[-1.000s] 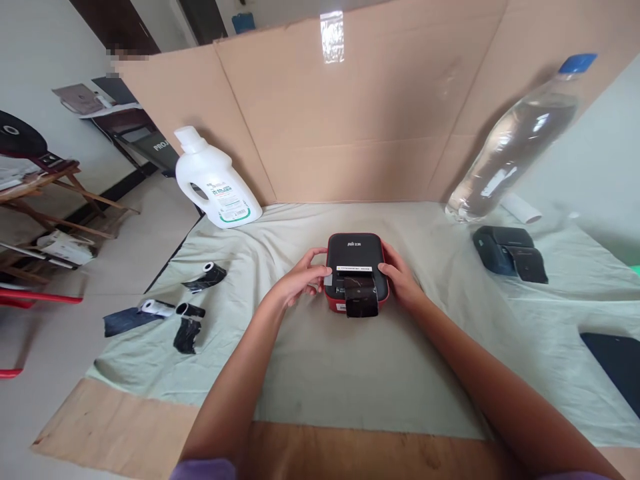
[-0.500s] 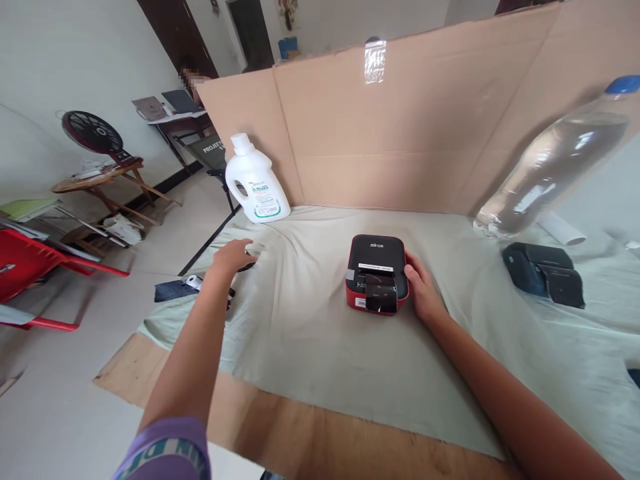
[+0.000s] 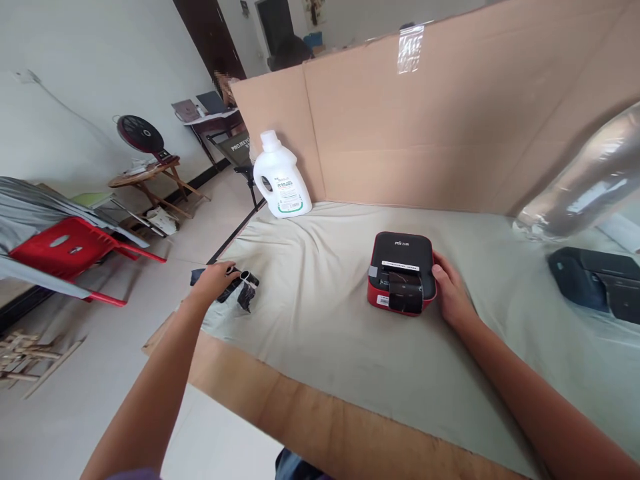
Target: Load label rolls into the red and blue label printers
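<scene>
A small red-and-black label printer (image 3: 403, 250) sits on the pale cloth, a strip of dark glossy film hanging out of its front slot. Against its right side lies my right hand (image 3: 453, 290), thumb near the top edge and fingers partly hidden behind the casing. Over at the left end of the cloth, my left hand (image 3: 215, 281) reaches down with fingers curled onto a roll of black film, which they largely hide. Right beside those fingertips is another black film roll (image 3: 249, 279) with a pale core and a loose crumpled tail.
A white detergent jug (image 3: 283, 180) stands by the cardboard partition (image 3: 400, 133). To the right are a large clear plastic bottle (image 3: 575, 180), leaning, and a dark device (image 3: 595, 280). The wooden board edge (image 3: 310, 413) runs along the front. A red chair (image 3: 65, 247) stands left; a person is partly visible behind.
My left hand has lowered onto the film rolls, and its fingers have closed. My right hand stays on the printer. The view has turned left.
</scene>
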{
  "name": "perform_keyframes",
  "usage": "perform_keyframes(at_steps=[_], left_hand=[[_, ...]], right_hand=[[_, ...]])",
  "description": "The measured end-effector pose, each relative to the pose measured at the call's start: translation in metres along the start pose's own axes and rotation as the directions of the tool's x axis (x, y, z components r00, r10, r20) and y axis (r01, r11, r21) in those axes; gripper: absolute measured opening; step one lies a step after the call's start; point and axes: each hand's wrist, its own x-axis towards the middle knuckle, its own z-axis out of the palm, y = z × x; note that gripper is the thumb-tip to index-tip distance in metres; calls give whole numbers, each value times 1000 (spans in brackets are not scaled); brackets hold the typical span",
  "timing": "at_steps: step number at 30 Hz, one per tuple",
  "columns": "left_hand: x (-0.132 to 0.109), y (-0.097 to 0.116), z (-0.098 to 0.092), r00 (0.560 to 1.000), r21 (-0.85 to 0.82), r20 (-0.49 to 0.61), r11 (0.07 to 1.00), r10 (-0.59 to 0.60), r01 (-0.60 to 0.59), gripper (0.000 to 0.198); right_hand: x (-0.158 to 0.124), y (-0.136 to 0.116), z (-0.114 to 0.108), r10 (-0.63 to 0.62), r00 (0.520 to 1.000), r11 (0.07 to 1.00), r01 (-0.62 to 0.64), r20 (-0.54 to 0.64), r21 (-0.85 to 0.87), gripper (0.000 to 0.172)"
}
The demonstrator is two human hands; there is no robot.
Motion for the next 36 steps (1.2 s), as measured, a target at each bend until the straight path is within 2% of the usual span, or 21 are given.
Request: perform_keyframes(at_steps=[3, 5, 6, 8, 9, 10, 11, 12, 14, 16, 17, 19, 22, 25, 27, 31, 34, 36], left_hand=[[-16, 6, 1, 999, 61, -50, 998, -20, 23, 43], [-23, 19, -10, 975, 38, -211, 996, -69, 78, 50], [-25, 29, -16, 947, -11, -311, 997, -78, 78, 51], [-30, 63, -23, 887, -191, -456, 981, -69, -22, 49], [-32, 86, -21, 891, -314, -452, 942, -38, -119, 47], [-35, 112, -16, 920, -461, -392, 863, 12, -207, 48], [-38, 141, -7, 953, -612, -289, 748, 89, -255, 49], [-42, 171, 4, 967, -750, -158, 613, 200, -249, 53], [-52, 229, 29, 926, -915, 8, 375, 377, -145, 59], [-62, 274, 48, 865, -976, 50, 208, 499, -64, 61], [-66, 289, 54, 847, -989, 44, 145, 529, -39, 60], [-72, 304, 58, 836, -998, 18, 58, 548, -17, 58], [-69, 291, 49, 887, -1000, 9, 17, 462, 1, 54], [-53, 255, 35, 958, -1000, 18, 24, 285, 11, 49], [-38, 227, 23, 984, -1000, 12, 8, 180, 11, 46], [3, 177, -3, 999, -1000, 1, -27, -33, 0, 34], [36, 150, -16, 989, -1000, 7, -28, -150, 3, 21], [57, 137, -20, 980, -998, 39, -47, -196, 30, 13]], right_hand=[[-2, 2, 0, 2, 1000, 1000, -2, -10, -27, 50], [-5, 4, -2, 2, 1000, 1000, -2, -3, -5, 51], [-7, 5, -4, -2, 1000, 1000, 2, 11, 11, 53], [-13, 5, -11, -7, 996, 1000, 6, 88, 9, 60], [-17, 4, -15, -2, 990, 1000, 6, 140, -24, 66], [-21, 2, -18, 6, 982, 997, 8, 191, -72, 74], [-26, -1, -21, 15, 971, 992, 16, 237, -128, 81], [-30, -5, -22, 21, 961, 982, 32, 275, -188, 87], [-37, -14, -19, 14, 949, 947, 89, 316, -309, 95], [-42, -22, -11, -16, 946, 911, 147, 322, -386, 100], [-43, -26, -5, -38, 950, 902, 165, 309, -398, 100], [-43, -32, 10, -86, 961, 905, 185, 263, -382, 100], [-34, -35, 41, -119, 962, 925, 198, 246, -326, 102], [-14, -37, 88, -166, 937, 953, 233, 309, -195, 103], [4, -40, 127, -234, 909, 956, 280, 345, -87, 100], [46, -41, 210, -354, 856, 930, 364, 376, 46, 107], [78, -32, 261, -366, 849, 926, 374, 380, 56, 117], [96, -23, 288, -357, 857, 927, 373, 372, 32, 123]])
